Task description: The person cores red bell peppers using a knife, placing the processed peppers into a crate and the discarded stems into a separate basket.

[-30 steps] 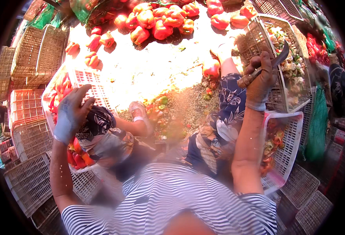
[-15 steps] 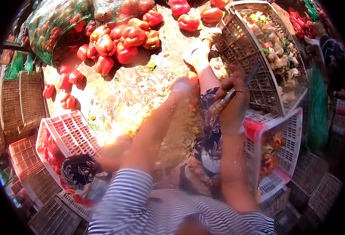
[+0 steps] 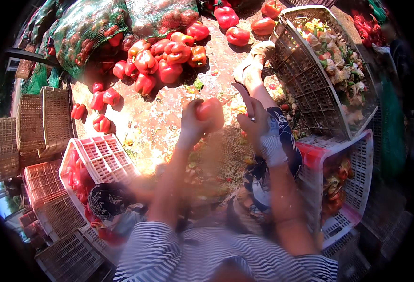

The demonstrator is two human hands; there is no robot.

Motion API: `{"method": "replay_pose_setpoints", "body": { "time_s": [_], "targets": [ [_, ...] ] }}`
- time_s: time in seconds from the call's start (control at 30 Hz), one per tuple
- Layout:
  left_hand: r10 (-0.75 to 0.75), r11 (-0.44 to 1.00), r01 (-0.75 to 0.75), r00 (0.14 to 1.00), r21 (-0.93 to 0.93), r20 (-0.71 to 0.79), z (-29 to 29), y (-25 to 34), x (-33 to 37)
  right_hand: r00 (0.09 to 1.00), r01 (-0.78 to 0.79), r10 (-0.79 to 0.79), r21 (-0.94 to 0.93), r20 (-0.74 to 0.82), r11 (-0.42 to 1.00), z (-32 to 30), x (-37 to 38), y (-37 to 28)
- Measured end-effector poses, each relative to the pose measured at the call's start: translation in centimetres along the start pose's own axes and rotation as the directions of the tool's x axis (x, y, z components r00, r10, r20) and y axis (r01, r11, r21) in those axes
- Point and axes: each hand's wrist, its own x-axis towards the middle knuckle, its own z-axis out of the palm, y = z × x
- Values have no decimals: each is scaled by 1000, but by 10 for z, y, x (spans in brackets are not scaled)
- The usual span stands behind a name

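Red pepper [image 3: 211, 114] in L hand [image 3: 191, 123], fingers curled round it, just this side of pepper pile [image 3: 170, 71] & slightly R. R hand [image 3: 262, 129], further R of pile, closed on curved knife [image 3: 243, 95], blade apart. Best bet: firm hold, fingertips clear of edge. Stem direction, long axis: can't tell, too blurred.

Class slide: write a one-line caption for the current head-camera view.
A red pepper in the left hand, a knife in the right hand, with more peppers piled beyond.
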Motion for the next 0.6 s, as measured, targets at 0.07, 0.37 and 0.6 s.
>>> {"method": "replay_pose_setpoints", "body": {
  "time_s": [0.07, 0.37, 0.6],
  "targets": [
    [171, 981, -162, 983, 110, -74, -27, 32, -18, 996, 19, -3, -177, 94, 984, 12, -4, -5],
    [285, 945, -310, 937, -103, -201, -66, 86, -72, 991, 61, 10, -527, 130, 848, 51, -58, -43],
    [129, 963, -168, 975, -213, -183, -67, 75, -102, 987, 145, -101, -440, 122, 886, 81, -126, 14]
  ]
}}
